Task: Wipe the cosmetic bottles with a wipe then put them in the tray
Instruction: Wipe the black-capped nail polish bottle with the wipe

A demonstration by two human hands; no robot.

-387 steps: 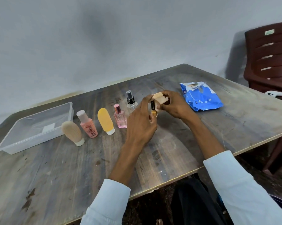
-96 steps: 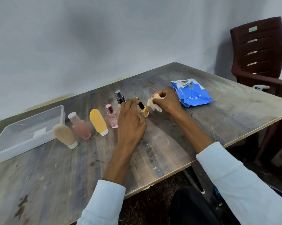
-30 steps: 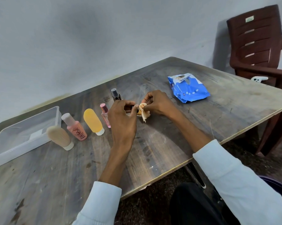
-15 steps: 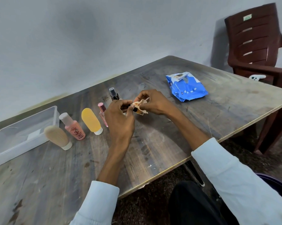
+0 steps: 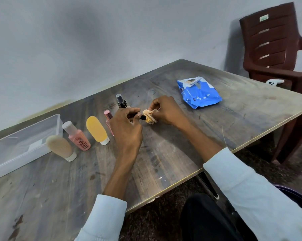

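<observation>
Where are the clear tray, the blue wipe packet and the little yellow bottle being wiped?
clear tray (image 5: 59, 120), head view, on its far right rim corner.
blue wipe packet (image 5: 201, 95), head view, on the middle of its front face.
little yellow bottle (image 5: 148, 120), head view, on its yellow body beside the wipe.

Pink perfume bottle (image 5: 108, 119) half hidden behind left hand (image 5: 126, 129); tray (image 5: 0, 171) cut by edge

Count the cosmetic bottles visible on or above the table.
6. Standing in a row: beige tube, pink white-capped bottle, yellow tube, pink glass bottle partly behind left hand, black-capped spray bottle. Held: small yellow black-capped bottle.
</observation>
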